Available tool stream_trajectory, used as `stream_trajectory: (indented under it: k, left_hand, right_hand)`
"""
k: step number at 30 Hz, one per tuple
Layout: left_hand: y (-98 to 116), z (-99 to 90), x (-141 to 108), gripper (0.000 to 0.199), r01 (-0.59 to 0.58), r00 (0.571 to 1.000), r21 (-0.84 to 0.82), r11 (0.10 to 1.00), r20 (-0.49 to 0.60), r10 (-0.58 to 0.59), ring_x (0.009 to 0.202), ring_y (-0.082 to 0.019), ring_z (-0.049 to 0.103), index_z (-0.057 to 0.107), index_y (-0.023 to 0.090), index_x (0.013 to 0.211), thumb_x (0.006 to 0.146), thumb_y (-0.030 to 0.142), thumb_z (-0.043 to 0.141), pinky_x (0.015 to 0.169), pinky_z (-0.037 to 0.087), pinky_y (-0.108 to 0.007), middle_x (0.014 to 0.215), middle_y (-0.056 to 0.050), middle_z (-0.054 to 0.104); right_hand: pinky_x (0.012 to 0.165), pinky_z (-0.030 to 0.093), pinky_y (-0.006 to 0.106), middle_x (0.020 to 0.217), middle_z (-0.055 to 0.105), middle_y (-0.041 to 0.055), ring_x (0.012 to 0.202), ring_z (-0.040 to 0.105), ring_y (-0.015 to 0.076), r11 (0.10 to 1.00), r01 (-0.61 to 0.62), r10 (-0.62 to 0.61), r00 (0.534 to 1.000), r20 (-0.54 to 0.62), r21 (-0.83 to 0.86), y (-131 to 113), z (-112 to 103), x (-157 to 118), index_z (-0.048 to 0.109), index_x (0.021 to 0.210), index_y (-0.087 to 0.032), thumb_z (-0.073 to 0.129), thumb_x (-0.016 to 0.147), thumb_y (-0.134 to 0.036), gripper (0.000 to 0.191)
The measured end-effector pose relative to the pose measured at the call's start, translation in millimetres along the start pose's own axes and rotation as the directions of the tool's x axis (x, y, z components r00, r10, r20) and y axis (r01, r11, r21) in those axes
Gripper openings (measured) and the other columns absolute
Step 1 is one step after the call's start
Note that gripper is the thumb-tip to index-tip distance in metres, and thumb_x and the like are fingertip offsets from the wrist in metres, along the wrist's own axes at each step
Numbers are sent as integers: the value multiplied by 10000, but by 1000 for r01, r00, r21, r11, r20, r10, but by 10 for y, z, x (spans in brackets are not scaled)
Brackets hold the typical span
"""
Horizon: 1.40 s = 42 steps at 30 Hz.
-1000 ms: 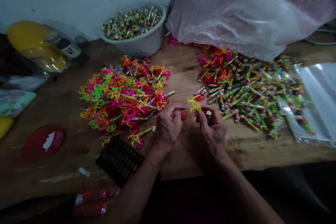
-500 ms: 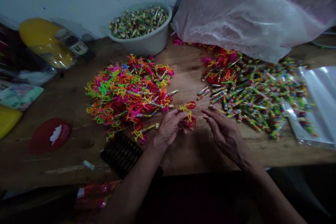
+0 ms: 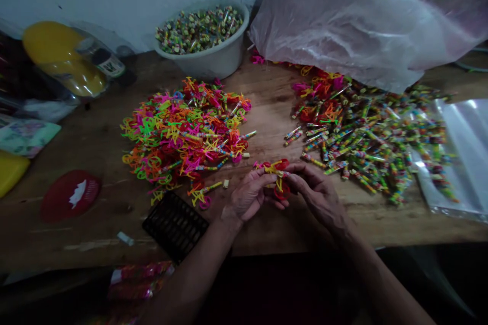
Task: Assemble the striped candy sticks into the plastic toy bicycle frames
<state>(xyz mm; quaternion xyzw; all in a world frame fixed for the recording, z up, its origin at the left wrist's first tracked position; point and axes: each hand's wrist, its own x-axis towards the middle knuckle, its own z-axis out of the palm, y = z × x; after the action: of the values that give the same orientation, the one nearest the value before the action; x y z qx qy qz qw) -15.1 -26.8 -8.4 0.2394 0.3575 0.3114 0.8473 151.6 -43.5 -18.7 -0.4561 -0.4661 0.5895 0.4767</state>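
Observation:
My left hand (image 3: 251, 194) pinches a small yellow plastic piece with red rings (image 3: 281, 190) between thumb and fingers. My right hand (image 3: 318, 195) meets it from the right, its thumb and fingertips closed on a small tube with a pale end (image 3: 284, 174) that touches the yellow plastic. Most of that tube is hidden by the fingers. Left of my hands lies a heap of bright plastic pieces (image 3: 183, 134) in pink, orange, yellow and green, with some tubes among them. To the right spreads a pile of small colourful clear-capped tubes (image 3: 366, 147).
A white basin (image 3: 213, 63) full of similar tubes stands against the wall. A large plastic bag (image 3: 343, 20) hangs over the right pile; clear plastic sleeves (image 3: 468, 157) lie far right. A black basket (image 3: 175, 226), a red disc (image 3: 70, 196) and a bottle (image 3: 109, 63) are leftward.
My right hand has moved left with the small tube, closing the gap to the yellow piece in my left hand. My left hand has shifted slightly right and down.

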Motion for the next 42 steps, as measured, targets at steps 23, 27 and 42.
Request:
stream_trajectory:
  k: [23,27,42]
  left_hand:
    - [-182,-16,-16,336,-14,995,-128,992,92,26,652,-188,673,535,162,1147,828,260,577,495,536,-257,828,-53,664]
    - [-200,6,-13,338,11,997,-173,985,75,2,636,-185,671,552,149,1144,819,233,584,510,548,-274,846,-67,665]
    - [-228,180,-93,285,-54,981,14,998,-186,56,602,-131,612,599,106,933,717,266,694,520,550,-280,794,-43,637]
  right_hand:
    - [791,495,312,934,615,31,895,595,163,933,209,-234,971,-53,-292,44,-27,-204,633,959,-230,572,838,-217,136]
    - [809,485,334,955,607,34,928,590,175,879,295,-329,944,-28,-375,38,-28,-213,620,978,-238,567,830,-162,175]
    - [675,483,297,882,579,65,825,571,168,629,500,-478,853,211,-595,58,-13,-233,584,982,-182,534,799,-39,237]
